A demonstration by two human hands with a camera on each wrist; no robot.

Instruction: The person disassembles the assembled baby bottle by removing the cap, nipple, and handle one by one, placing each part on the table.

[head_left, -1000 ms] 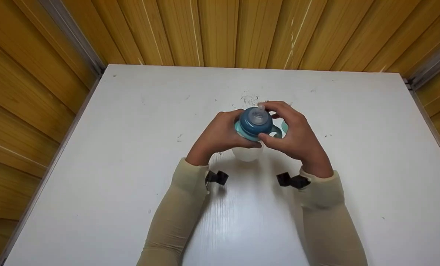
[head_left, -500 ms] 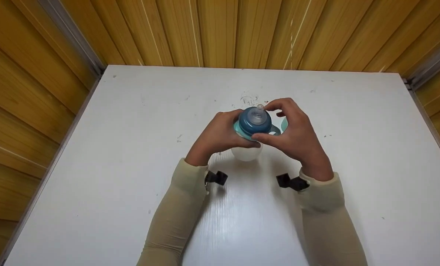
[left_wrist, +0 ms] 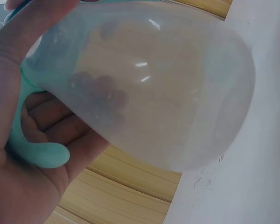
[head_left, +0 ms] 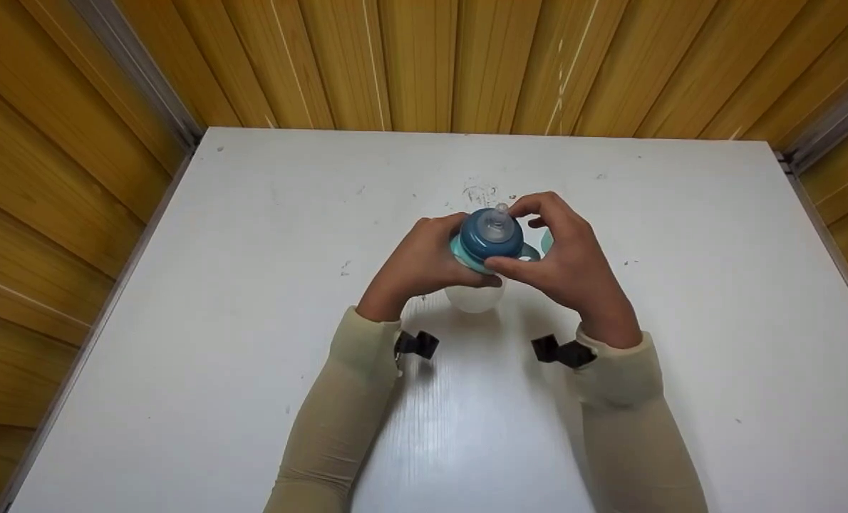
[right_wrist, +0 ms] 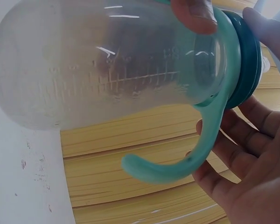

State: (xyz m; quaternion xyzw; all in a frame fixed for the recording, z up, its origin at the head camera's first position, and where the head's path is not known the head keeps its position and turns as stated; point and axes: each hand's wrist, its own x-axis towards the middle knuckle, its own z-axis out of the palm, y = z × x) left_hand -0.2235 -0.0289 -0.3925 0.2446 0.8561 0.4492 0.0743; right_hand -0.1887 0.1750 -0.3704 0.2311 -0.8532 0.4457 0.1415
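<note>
A baby bottle (head_left: 474, 300) with a clear body tilts over the table, its teat (head_left: 497, 226) facing up toward the head camera. My left hand (head_left: 427, 256) grips it around the neck, beside the teal handle ring (head_left: 462, 251). On the dark blue screw collar (right_wrist: 246, 60), my right hand (head_left: 570, 249) holds on with thumb and fingers at opposite sides. One curved teal handle (right_wrist: 163, 171) sticks out below the bottle in the right wrist view; another handle (left_wrist: 44, 154) lies by my left palm. Raised measuring marks run along the bottle's side.
The white table (head_left: 217, 356) extends around both forearms, with dark scuffs near its far side. Yellow wood-look panels (head_left: 424, 64) stand behind it and at both sides. A teal patch (head_left: 547, 241) shows beside the right palm.
My right thumb has shifted left along the blue collar, and the right index finger has drawn back slightly from the teat. The left hand and bottle stay nearly still.
</note>
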